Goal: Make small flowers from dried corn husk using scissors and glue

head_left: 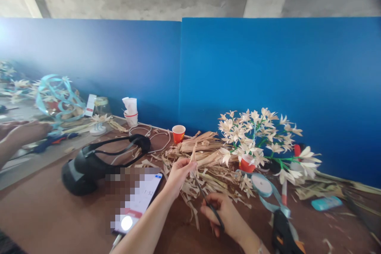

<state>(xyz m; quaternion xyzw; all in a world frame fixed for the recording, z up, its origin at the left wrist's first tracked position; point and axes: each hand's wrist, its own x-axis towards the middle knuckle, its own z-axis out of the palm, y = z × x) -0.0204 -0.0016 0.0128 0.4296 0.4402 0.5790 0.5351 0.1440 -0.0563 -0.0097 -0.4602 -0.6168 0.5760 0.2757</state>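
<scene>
Between the fingertips of my left hand is a pale piece of dried husk, its pointed end sticking up. My right hand is closed around the handles of dark scissors. The scissors' blades point up and left, with their tips close under the husk piece; I cannot tell whether they touch it. Beneath and behind both hands lies a heap of dried husk strips and scraps. To the right, a bunch of cream husk flowers on green stems stands in a red cup.
A lit phone and a black headset lie to the left. An orange paper cup stands behind. On the right are a blue ribbon spool, a glue gun and a turquoise packet. Another person's hands show far left.
</scene>
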